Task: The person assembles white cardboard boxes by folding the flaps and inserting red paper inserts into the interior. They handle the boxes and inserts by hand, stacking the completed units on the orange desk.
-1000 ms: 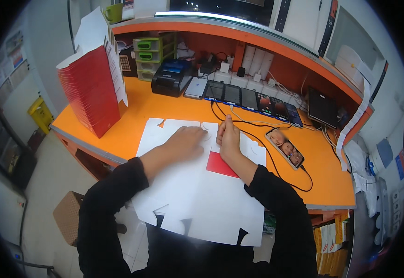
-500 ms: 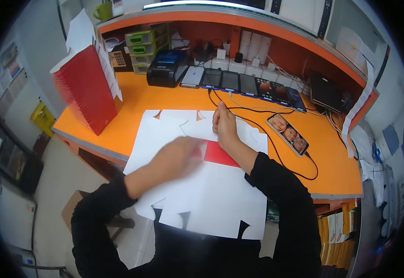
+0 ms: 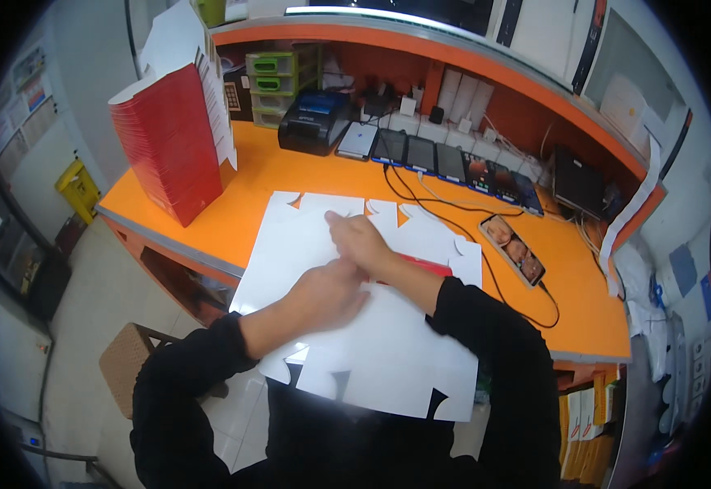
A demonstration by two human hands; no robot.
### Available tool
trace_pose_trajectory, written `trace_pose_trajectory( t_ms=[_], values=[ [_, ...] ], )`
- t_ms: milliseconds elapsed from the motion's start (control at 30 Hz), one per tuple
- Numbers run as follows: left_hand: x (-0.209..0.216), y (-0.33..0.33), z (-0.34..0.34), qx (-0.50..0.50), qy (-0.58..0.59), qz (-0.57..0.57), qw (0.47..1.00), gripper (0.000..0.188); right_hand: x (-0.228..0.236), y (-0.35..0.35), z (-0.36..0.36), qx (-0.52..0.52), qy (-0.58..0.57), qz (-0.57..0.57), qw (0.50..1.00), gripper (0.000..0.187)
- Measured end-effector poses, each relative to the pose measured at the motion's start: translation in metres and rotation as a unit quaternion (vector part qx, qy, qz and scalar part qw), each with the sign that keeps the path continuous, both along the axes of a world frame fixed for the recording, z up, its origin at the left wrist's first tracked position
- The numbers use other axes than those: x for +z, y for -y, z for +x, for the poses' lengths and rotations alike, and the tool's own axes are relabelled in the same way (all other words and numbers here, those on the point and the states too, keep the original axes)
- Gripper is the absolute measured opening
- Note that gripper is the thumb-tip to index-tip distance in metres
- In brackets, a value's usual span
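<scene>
A white die-cut card sheet [image 3: 404, 359] with notched edges lies across the orange desk and reaches over its front edge. A red strip [image 3: 426, 265] shows in its middle, partly covered by my right forearm. My left hand [image 3: 323, 295] is curled low over the sheet, its fingertips against my right hand. My right hand [image 3: 359, 243] is closed with the thumb pointing up and away, over the sheet's middle. What either hand holds, if anything, is hidden.
A tall stack of red folded card [image 3: 172, 147] stands at the left of the orange desk [image 3: 274, 167]. Several phones [image 3: 449, 163] line the back beside a black printer [image 3: 315, 122]. A lit phone [image 3: 514, 248] on a cable lies right of the sheet. A brown stool [image 3: 131, 367] stands at left.
My right hand has moved left and down, closing up to my left hand. My left hand has shifted slightly right and down. The view has tilted a little.
</scene>
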State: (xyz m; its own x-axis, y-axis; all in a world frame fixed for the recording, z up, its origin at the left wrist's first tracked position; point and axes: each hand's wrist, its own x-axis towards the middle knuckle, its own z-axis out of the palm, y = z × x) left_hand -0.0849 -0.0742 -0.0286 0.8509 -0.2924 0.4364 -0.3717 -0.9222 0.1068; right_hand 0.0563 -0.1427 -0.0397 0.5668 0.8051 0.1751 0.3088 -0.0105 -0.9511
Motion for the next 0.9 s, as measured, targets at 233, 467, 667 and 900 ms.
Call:
trace_pose_trajectory(
  t_ms=[233,467,667,900],
  values=[
    [0.003,0.003,0.000,0.002,0.013,-0.003,1.000,0.026,0.025,-0.003,-0.002,-0.015,-0.164,0.011,0.986,0.052],
    [0.004,0.003,-0.001,-0.008,0.025,-0.020,0.999,0.024,0.122,0.094,0.012,-0.022,0.196,0.033,0.980,0.040],
    [0.007,-0.007,-0.002,-0.020,-0.011,0.018,1.000,0.026,0.051,0.166,-0.015,-0.027,0.340,-0.332,0.879,0.058],
    [0.054,0.053,0.044,-0.134,0.174,0.063,0.974,0.043,0.032,0.184,-0.047,-0.010,0.392,-0.306,0.868,0.071]
  ],
)
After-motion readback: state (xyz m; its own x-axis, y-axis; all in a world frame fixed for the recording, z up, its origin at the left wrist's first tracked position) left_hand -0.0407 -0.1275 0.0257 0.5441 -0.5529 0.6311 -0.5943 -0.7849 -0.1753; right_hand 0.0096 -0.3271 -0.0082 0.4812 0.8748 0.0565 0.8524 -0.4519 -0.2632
